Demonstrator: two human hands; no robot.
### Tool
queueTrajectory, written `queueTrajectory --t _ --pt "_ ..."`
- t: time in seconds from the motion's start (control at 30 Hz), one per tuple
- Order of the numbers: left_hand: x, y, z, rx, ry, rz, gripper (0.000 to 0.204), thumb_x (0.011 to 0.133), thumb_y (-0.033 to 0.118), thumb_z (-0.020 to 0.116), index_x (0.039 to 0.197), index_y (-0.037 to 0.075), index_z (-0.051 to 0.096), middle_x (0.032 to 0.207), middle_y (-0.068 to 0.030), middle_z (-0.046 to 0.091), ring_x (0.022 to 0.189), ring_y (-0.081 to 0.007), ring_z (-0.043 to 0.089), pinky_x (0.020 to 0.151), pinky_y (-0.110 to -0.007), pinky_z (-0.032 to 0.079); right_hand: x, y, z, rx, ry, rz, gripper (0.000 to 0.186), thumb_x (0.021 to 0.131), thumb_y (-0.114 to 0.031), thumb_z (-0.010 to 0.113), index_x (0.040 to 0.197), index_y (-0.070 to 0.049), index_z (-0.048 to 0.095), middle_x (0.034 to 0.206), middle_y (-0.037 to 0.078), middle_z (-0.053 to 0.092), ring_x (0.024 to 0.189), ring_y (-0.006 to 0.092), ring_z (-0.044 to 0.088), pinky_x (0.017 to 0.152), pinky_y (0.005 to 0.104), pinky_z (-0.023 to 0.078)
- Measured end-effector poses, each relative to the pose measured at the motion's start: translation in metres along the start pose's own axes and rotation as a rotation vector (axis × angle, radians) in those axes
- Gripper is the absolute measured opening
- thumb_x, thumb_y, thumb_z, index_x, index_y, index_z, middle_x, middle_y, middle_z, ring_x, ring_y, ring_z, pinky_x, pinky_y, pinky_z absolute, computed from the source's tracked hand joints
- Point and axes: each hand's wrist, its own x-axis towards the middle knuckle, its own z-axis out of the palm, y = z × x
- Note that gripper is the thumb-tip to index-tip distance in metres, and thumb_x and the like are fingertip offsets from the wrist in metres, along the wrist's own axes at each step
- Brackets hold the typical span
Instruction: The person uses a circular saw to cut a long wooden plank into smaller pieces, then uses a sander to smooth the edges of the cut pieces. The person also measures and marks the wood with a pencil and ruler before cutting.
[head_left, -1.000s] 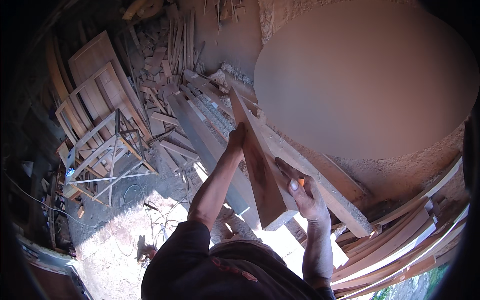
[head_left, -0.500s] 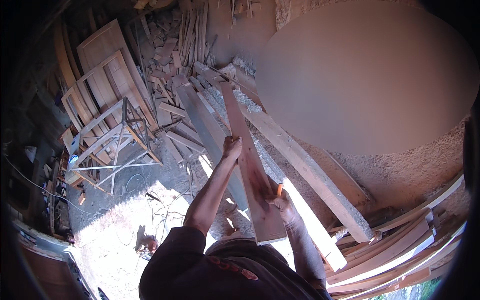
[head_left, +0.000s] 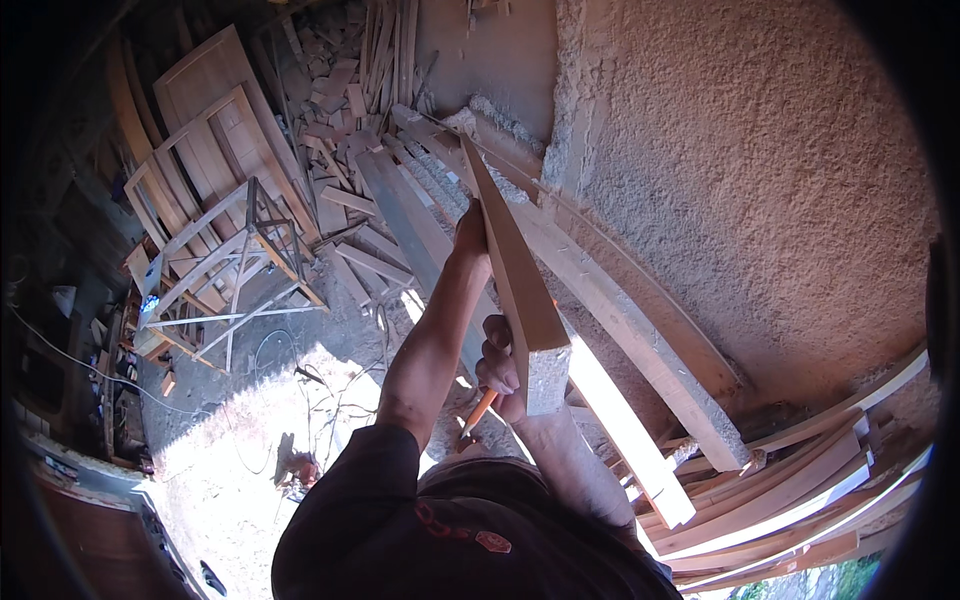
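Both my hands hold a long reddish-brown wooden plank [head_left: 518, 270] that points away from me, its sawn near end raised toward me. My left hand [head_left: 473, 232] is closed round its left side, farther along, with the fingers partly hidden by the wood. Close to the near end, my right hand [head_left: 500, 362] grips the plank from below and the left, its fingers curled. An orange pencil [head_left: 479, 411] sticks out of that same hand, slanting down to the left.
Long beams [head_left: 640, 340] lie below and to the right of the plank. A wooden frame stand [head_left: 235, 270] and leaning door panels [head_left: 215, 140] are at the left. Offcuts [head_left: 340, 95] are piled at the back. A rough wall [head_left: 740, 170] rises on the right, above stacked boards [head_left: 790, 490].
The plank has been rolled from its broad face onto an edge, and its near end lifted. My right hand has shifted to the plank's left side; the pencil now points downward.
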Motion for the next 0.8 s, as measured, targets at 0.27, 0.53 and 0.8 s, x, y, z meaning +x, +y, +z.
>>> queueTrajectory --t 0.27,0.53,0.8 --pt "-0.012 0.058 0.007 0.146 -0.044 0.063 0.040 0.107 0.049 0.039 0.112 0.014 0.056 0.093 -0.0044 0.062 0.076 -0.0171 0.064 0.067 -0.034 0.054 0.032 0.018 0.077 -0.153 0.212 -0.030 0.051 0.105 -0.053 0.044 0.118 -0.006 0.059 0.096 0.013 0.066 0.063 0.0162 0.059 0.051 0.0295 0.044" --pt "-0.014 0.054 0.007 0.162 -0.061 0.044 0.039 0.107 0.049 0.039 0.111 0.014 0.056 0.094 -0.0045 0.062 0.076 -0.0169 0.064 0.067 -0.034 0.054 0.042 0.020 0.084 -0.252 0.296 -0.027 0.055 0.105 -0.058 0.042 0.115 -0.007 0.061 0.084 0.011 0.068 0.048 0.0135 0.057 0.040 0.0263 0.043" --pt "-0.015 0.059 0.005 0.176 -0.067 0.057 0.039 0.108 0.049 0.039 0.110 0.014 0.056 0.095 -0.0046 0.061 0.075 -0.0167 0.063 0.066 -0.034 0.054 0.044 0.023 0.080 -0.268 0.269 -0.054 0.055 0.105 -0.059 0.041 0.115 -0.008 0.060 0.085 0.011 0.068 0.048 0.0134 0.057 0.039 0.0258 0.043"
